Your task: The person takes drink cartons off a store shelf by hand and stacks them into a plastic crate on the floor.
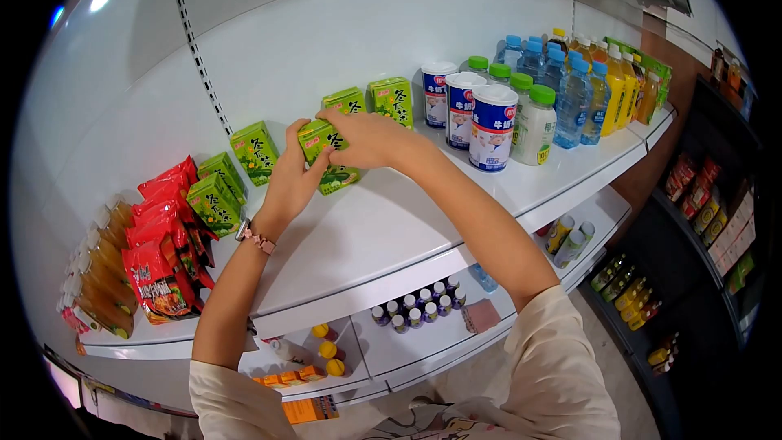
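Both my hands are on a green drink carton (316,137) with Chinese lettering, over the middle of the white shelf (350,248). My left hand (295,173) grips its left and lower side, and my right hand (371,138) closes over its top and right side. Just below and partly hidden by my hands is another green carton (338,181). Behind them stand a green carton (345,101) and, to its right, one more (392,101). Left of my hands a green carton (255,153) leans near the back wall, with others (215,205) farther left.
Red snack packets (163,269) and amber bottles (102,277) fill the left end. Blue-and-white milk cups (493,130), green-capped bottles (535,126), water bottles (575,106) and yellow bottles (617,94) stand at right. Small purple bottles (415,310) sit on the lower shelf.
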Demonstrator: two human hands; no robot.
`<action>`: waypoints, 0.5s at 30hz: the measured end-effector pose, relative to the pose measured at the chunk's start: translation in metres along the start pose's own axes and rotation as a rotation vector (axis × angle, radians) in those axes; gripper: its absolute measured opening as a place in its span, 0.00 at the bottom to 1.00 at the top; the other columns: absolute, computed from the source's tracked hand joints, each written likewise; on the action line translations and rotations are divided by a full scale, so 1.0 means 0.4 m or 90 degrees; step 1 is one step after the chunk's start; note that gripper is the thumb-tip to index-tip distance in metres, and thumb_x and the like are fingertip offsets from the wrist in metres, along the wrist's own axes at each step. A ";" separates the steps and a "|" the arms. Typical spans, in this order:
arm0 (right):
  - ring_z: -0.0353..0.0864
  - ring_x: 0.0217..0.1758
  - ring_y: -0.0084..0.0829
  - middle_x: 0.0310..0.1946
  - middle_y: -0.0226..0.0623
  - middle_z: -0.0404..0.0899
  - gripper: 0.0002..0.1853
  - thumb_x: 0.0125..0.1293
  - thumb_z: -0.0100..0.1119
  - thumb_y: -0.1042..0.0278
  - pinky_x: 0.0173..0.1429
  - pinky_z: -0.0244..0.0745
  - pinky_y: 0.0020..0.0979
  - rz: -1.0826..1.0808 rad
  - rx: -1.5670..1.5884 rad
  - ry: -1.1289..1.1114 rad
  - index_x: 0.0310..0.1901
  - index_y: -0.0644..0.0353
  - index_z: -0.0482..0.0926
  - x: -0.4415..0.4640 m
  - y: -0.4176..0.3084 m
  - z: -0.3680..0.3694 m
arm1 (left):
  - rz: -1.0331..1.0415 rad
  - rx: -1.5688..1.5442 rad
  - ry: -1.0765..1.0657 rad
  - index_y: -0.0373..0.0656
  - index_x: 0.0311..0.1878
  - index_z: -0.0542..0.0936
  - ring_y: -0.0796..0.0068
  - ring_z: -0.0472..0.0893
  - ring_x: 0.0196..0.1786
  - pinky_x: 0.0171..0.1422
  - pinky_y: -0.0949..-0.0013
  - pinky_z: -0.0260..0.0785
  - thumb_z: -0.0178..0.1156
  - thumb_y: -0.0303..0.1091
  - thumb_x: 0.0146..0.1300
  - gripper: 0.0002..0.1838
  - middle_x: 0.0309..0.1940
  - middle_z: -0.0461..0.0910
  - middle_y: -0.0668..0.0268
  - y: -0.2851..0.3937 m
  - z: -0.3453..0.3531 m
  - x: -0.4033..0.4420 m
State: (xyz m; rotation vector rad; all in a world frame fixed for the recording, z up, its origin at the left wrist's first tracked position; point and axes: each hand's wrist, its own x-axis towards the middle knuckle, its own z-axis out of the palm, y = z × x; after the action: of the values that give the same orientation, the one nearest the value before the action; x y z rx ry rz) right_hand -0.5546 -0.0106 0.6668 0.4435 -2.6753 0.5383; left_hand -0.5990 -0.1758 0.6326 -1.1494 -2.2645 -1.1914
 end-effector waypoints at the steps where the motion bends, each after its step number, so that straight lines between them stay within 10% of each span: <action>1: 0.76 0.47 0.49 0.43 0.52 0.76 0.32 0.52 0.56 0.56 0.50 0.71 0.42 -0.003 0.000 0.004 0.59 0.56 0.62 0.000 0.001 0.001 | 0.002 0.000 0.000 0.41 0.61 0.54 0.54 0.78 0.42 0.46 0.62 0.69 0.53 0.38 0.63 0.28 0.42 0.76 0.48 0.001 0.000 -0.001; 15: 0.76 0.45 0.50 0.42 0.53 0.77 0.32 0.52 0.56 0.55 0.49 0.71 0.43 -0.005 -0.005 0.009 0.59 0.55 0.61 0.000 0.001 0.001 | 0.010 -0.007 0.003 0.41 0.61 0.54 0.54 0.78 0.42 0.46 0.61 0.69 0.53 0.38 0.63 0.28 0.42 0.76 0.48 -0.005 0.001 0.000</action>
State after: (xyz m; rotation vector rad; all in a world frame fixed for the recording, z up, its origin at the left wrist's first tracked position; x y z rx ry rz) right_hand -0.5548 -0.0106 0.6663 0.4455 -2.6610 0.5272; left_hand -0.6005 -0.1759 0.6313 -1.1643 -2.2437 -1.2009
